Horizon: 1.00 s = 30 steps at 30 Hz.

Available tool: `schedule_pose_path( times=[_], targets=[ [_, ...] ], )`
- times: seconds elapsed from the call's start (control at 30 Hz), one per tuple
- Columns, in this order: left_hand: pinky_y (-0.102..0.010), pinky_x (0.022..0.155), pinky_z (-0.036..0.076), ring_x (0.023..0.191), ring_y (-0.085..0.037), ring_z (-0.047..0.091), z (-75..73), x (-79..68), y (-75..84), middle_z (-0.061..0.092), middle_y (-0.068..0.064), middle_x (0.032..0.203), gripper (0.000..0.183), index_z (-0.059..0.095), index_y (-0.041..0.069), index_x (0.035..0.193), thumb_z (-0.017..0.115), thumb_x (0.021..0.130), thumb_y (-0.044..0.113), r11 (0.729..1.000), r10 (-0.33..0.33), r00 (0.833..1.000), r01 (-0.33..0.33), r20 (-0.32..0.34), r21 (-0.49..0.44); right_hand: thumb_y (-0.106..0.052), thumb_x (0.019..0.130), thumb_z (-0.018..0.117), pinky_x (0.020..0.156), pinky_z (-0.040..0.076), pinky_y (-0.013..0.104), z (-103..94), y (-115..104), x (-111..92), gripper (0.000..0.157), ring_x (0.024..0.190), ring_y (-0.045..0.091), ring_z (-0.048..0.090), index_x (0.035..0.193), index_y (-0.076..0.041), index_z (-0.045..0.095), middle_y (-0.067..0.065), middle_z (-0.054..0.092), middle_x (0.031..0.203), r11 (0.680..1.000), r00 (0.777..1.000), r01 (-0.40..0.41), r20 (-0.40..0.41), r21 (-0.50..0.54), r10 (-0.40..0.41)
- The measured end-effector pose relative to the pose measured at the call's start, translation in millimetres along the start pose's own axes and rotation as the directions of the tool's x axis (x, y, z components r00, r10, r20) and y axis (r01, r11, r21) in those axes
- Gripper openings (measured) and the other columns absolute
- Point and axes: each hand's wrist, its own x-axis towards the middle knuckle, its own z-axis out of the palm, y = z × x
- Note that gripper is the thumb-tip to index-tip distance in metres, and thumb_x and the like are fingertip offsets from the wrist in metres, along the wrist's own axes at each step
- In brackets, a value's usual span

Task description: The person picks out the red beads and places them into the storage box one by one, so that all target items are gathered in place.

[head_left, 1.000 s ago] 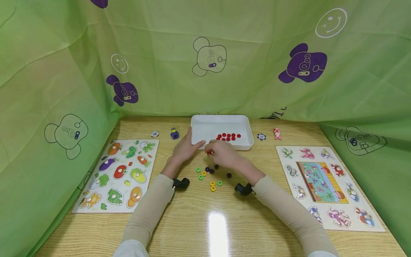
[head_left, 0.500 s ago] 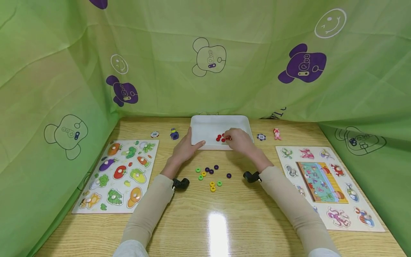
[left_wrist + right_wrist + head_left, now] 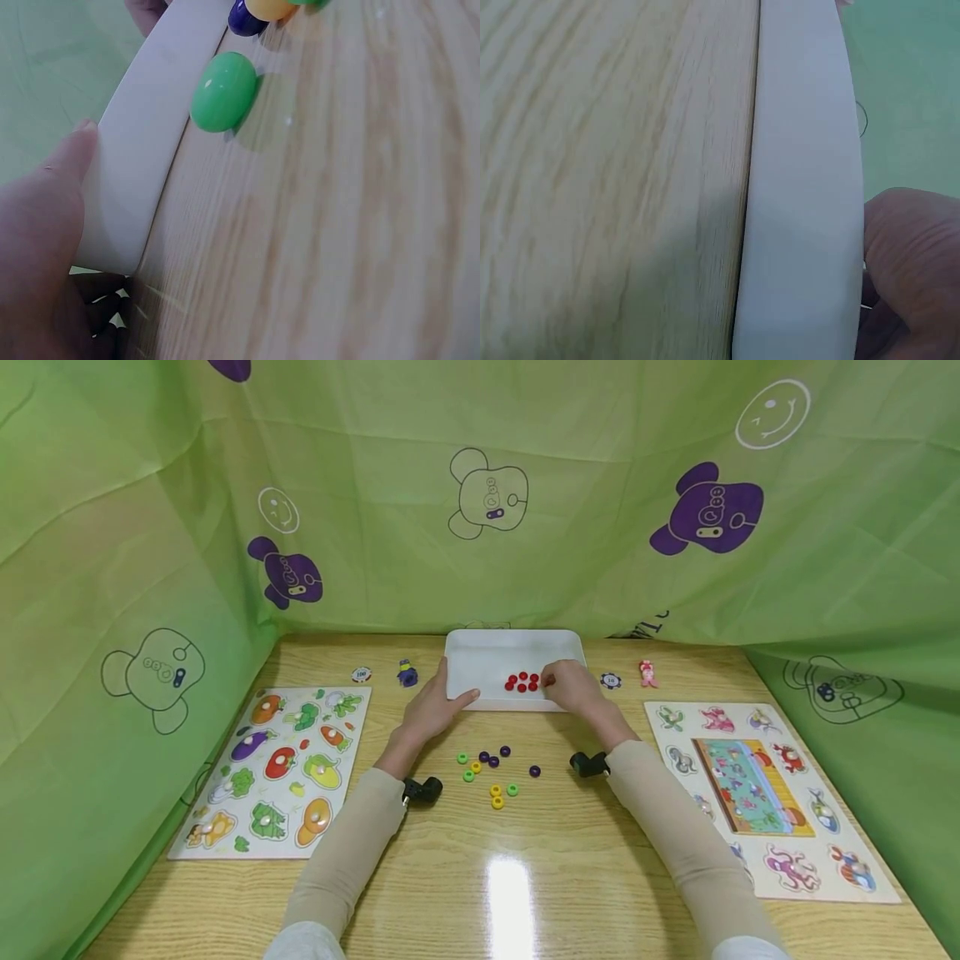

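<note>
A shallow white tray [image 3: 495, 703] stands at the back of the table. My left hand [image 3: 431, 706] grips its front left corner, the thumb at the front rim and the fingers along the side. Several red beads [image 3: 522, 677] lie inside the tray. Over its front right part, my right hand [image 3: 573, 687] has its fingers curled down beside them; I cannot tell whether a bead is between the fingertips. In front of the tray lie loose purple beads [image 3: 493, 762], yellow beads [image 3: 496, 791] and green beads [image 3: 512, 789]. The left wrist view shows a green bead [image 3: 225, 91] close up.
A vegetable puzzle board [image 3: 281, 760] lies to the left and a sea-animal puzzle board [image 3: 678, 785] to the right. Poker chips [image 3: 362, 674] and small toy figures [image 3: 648, 673] flank the tray. A green curtain [image 3: 375, 527] hangs behind.
My right hand has carried a red bead from before the tray into it, then shifted right, uncovering red beads there and covering others. My left hand has stayed at the corner.
</note>
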Motion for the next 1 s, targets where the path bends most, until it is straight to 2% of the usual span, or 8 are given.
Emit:
schedule_pose_path(
  times=[0.37,0.53,0.63,0.73,0.8,0.9,1.0],
  targets=[
    [-0.052,0.108,0.031,0.141,-0.029,0.026,2.0,-1.1,-0.4,0.018,-0.009,0.156,0.101,-0.004,0.016,0.150,0.047,0.081,0.070,1.000,0.005,1.000,-0.005,0.002,-0.022,-0.011,0.086,0.057,0.082,0.049,0.042,-2.7,1.7,-4.7,0.019,0.100,0.027,0.061,0.099,-0.009,0.070,0.009,0.068,0.107,0.998,0.999,-0.042,-0.007,0.042,0.042],
    [-0.052,0.108,0.031,0.141,-0.030,0.026,0.1,-1.8,-0.5,0.018,-0.010,0.156,0.101,-0.003,0.015,0.150,0.047,0.081,0.069,1.000,0.014,1.000,-0.014,-0.003,-0.023,-0.020,0.090,0.056,0.070,0.047,0.036,-9.9,1.0,-14.3,0.023,0.088,0.023,0.059,0.104,-0.009,0.069,0.008,0.065,0.104,0.992,0.995,-0.055,-0.075,0.113,0.064],
    [-0.052,0.110,0.028,0.142,-0.030,0.023,-2.6,-2.5,-2.0,0.016,-0.010,0.156,0.101,-0.004,0.016,0.150,0.048,0.081,0.069,0.999,0.022,1.000,-0.022,-0.003,-0.044,-0.026,0.091,0.055,0.068,0.047,0.035,-15.1,0.8,-20.0,0.027,0.087,0.021,0.059,0.110,-0.012,0.068,0.006,0.064,0.108,0.986,0.989,-0.068,-0.123,0.155,0.088],
    [-0.051,0.111,0.025,0.142,-0.031,0.021,-4.9,-4.9,-5.5,0.014,-0.010,0.156,0.102,-0.004,0.017,0.150,0.050,0.080,0.069,0.997,0.022,1.000,-0.023,-0.015,-0.076,-0.034,0.093,0.053,0.073,0.049,0.039,-19.9,2.5,-25.6,0.034,0.095,0.023,0.060,0.119,-0.015,0.063,0.007,0.061,0.121,0.983,0.983,-0.069,-0.156,0.171,0.097],
    [-0.052,0.111,0.025,0.142,-0.031,0.021,-6.4,-7.4,-8.6,0.015,-0.011,0.156,0.101,-0.003,0.019,0.150,0.051,0.080,0.068,0.996,0.024,0.999,-0.027,-0.035,-0.089,-0.041,0.093,0.049,0.085,0.048,0.045,-23.1,3.3,-30.0,0.041,0.108,0.026,0.058,0.126,-0.018,0.058,0.009,0.056,0.130,0.983,0.981,-0.066,-0.172,0.170,0.095],
    [-0.054,0.109,0.029,0.141,-0.031,0.025,-10.6,-12.1,-12.6,0.020,-0.010,0.155,0.096,-0.002,0.026,0.150,0.050,0.081,0.067,0.996,0.034,0.997,-0.040,-0.065,-0.086,-0.051,0.093,0.043,0.102,0.037,0.050,-29.1,4.6,-38.5,0.052,0.126,0.032,0.046,0.134,-0.019,0.050,0.010,0.047,0.141,0.983,0.977,-0.054,-0.195,0.177,0.089],
    [-0.055,0.106,0.032,0.138,-0.031,0.030,-18.8,-16.8,-12.9,0.027,-0.009,0.152,0.089,0.005,0.029,0.150,0.049,0.082,0.067,0.996,0.072,0.993,-0.078,-0.096,-0.054,-0.054,0.093,0.041,0.110,0.026,0.053,-36.8,5.7,-47.9,0.058,0.135,0.035,0.034,0.139,-0.019,0.044,0.010,0.039,0.147,0.983,0.971,-0.042,-0.223,0.178,0.082]
  ],
)
